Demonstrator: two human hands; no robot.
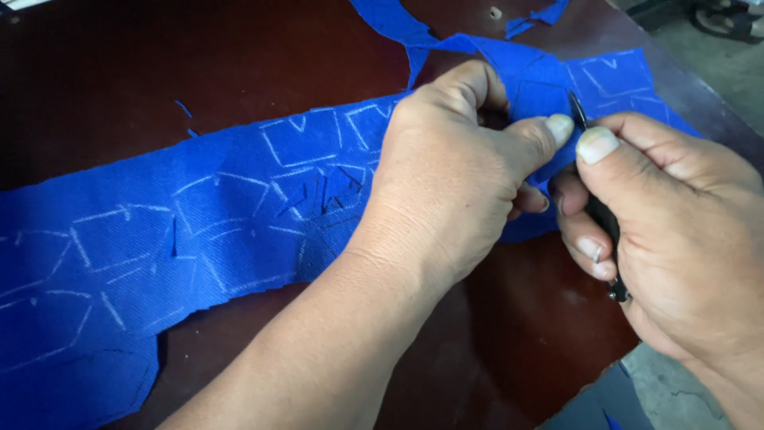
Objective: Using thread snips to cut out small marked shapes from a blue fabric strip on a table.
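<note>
A long strip of bright blue cloth [159, 239] marked with white chalk outlines lies across a dark brown table [239, 56]. My left hand [454, 175] pinches a fold of the cloth near its right end, thumb and fingers closed on it. My right hand [660, 231] grips a small black-handled pair of snips [601, 211], whose thin metal tip sits right beside my left thumb at the cloth. Most of the tool is hidden in my palm.
Small blue cloth scraps [541, 17] lie at the table's far edge, and tiny threads [185, 110] rest on the wood. The table edge runs along the right, with grey floor [732, 72] beyond. More blue cloth [605, 402] shows below the front right corner.
</note>
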